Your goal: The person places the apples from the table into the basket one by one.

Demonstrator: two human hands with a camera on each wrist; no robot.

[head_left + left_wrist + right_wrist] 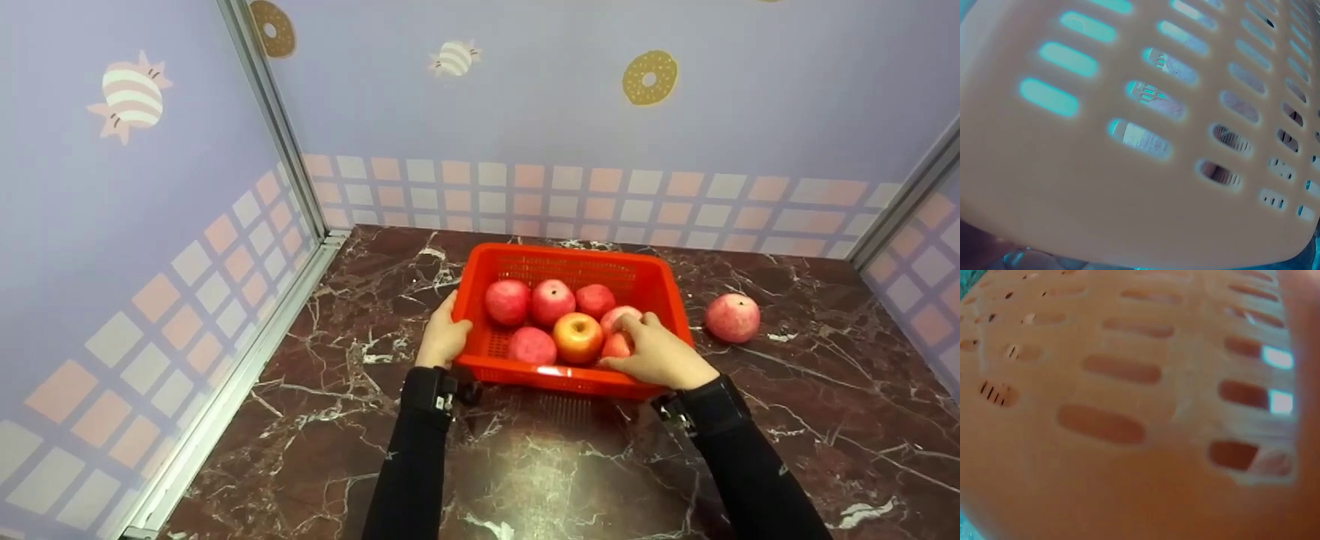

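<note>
A red plastic basket (574, 253) with slotted walls stands on the marble-patterned table, several apples inside it. My left hand (444, 335) grips the basket's left rim, thumb over the edge. At the right front corner, my right hand (660, 354) reaches over the rim with its thumb and fingers around a reddish apple (616, 346). Beside that apple lie a yellow-orange apple (577, 337) and a pink apple (619, 318), partly hidden by the fingers. Basket walls fill both wrist views: the left wall (1089, 208) in one, another wall (1100, 478) in the other.
One more pink apple (733, 318) sits on the table (825, 420) to the right of the basket. A patterned back panel (540, 112) rises behind the table. On the left, a side panel (150, 247) meets the table along a metal rail (240, 390).
</note>
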